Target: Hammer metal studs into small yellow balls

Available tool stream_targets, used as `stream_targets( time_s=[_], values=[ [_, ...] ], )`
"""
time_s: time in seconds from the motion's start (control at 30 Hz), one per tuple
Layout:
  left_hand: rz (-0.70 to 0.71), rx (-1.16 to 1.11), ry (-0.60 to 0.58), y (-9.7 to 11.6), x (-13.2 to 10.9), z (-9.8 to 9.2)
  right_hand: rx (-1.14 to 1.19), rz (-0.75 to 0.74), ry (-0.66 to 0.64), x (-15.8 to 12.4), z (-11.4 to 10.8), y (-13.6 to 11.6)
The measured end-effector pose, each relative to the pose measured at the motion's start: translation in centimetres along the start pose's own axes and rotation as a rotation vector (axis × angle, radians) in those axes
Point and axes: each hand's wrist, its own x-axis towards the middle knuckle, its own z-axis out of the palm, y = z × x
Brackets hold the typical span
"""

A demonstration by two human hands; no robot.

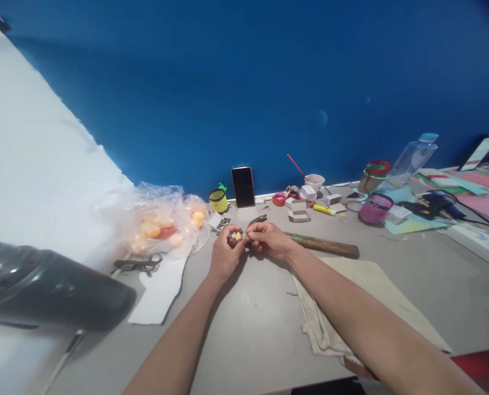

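Above the middle of the grey table, my left hand (223,257) is closed around a small round ball (235,237) with a patchy brown and gold surface. Beside it, my right hand (269,240) has thumb and fingertips pinched together close to the ball; whatever lies between them is too small to make out. Behind my right hand rests a claw hammer (327,245), its wooden handle pointing right and part of it covered by the hand. A small pack with silvery pieces (223,223) lies just beyond my left hand.
A folded cream cloth (351,296) lies under my right forearm. To the left are a plastic bag of yellow-orange things (158,227), white paper (162,296) and a large dark cylinder (55,291). A phone (243,186) leans on the blue wall; a paper cup (315,181) stands behind small boxes.
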Motion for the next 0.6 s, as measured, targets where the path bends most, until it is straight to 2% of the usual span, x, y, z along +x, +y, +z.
stream_targets(
  time_s=[0.2,0.6],
  values=[
    [0.117,0.083,-0.04,0.41,-0.2,-0.03,-0.045,-0.002,0.0,-0.2,0.41,-0.18],
    [0.118,0.077,-0.137,0.65,-0.42,-0.02,-0.185,-0.013,-0.011,-0.47,0.64,0.26]
  ],
)
